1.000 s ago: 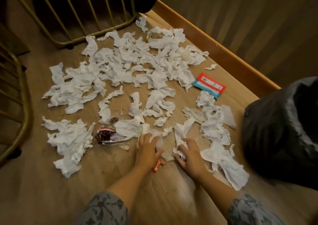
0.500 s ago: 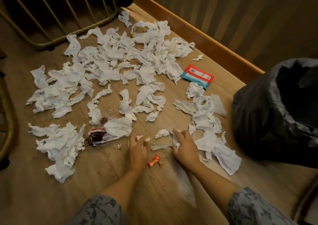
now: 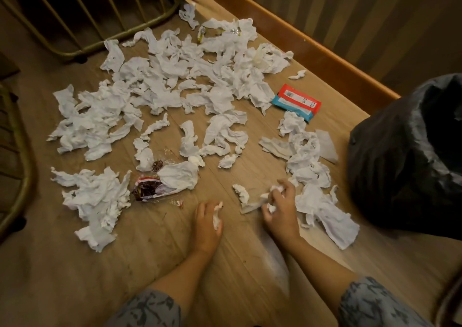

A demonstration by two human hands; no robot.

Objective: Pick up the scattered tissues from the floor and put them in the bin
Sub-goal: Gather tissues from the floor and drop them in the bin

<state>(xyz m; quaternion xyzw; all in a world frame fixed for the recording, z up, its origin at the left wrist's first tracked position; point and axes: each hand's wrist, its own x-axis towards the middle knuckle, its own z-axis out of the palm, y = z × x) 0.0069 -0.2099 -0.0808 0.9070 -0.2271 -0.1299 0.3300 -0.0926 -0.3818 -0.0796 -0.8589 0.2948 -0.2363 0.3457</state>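
Several crumpled white tissues lie scattered across the wooden floor. The bin, lined with a black bag, stands at the right. My left hand is low on the floor, closed around a small white tissue scrap. My right hand is just right of it, fingers curled around a wad of tissue. A small tissue piece lies between the hands and a larger tissue lies to the right of my right hand.
A red and blue tissue pack lies near the wooden skirting. A brown snack wrapper sits left of my hands. Gold metal chair legs stand at the back left and along the left edge.
Both hands have closed on tissue scraps and drawn back a little. The small orange wrapper between the hands is no longer visible. The view has shifted toward the bin.
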